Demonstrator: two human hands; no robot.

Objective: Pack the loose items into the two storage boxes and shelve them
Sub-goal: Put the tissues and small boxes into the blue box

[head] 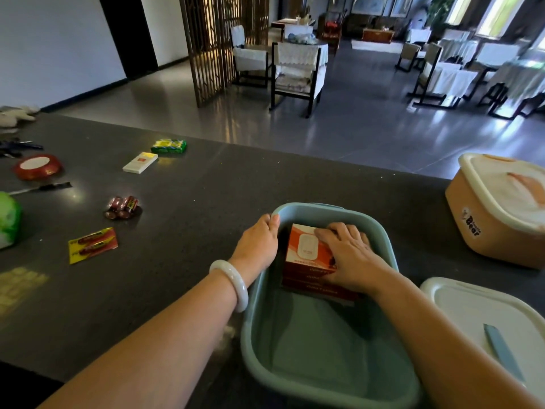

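A single head-worn wide-angle view looks forward and down, close over the dark speckled stone counter; farther off, the grey tiled dining-room floor appears, its edges seemingly lens-bent.

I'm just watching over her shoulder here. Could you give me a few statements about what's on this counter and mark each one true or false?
1. The right hand rests on a red carton inside the blue box. True.
2. The left hand holds the batteries. False: it grips the blue box's rim; the yellow battery pack lies untouched on the counter.
3. The orange box has its lid on. True.
4. The green packet is already packed. False: it lies on the counter.
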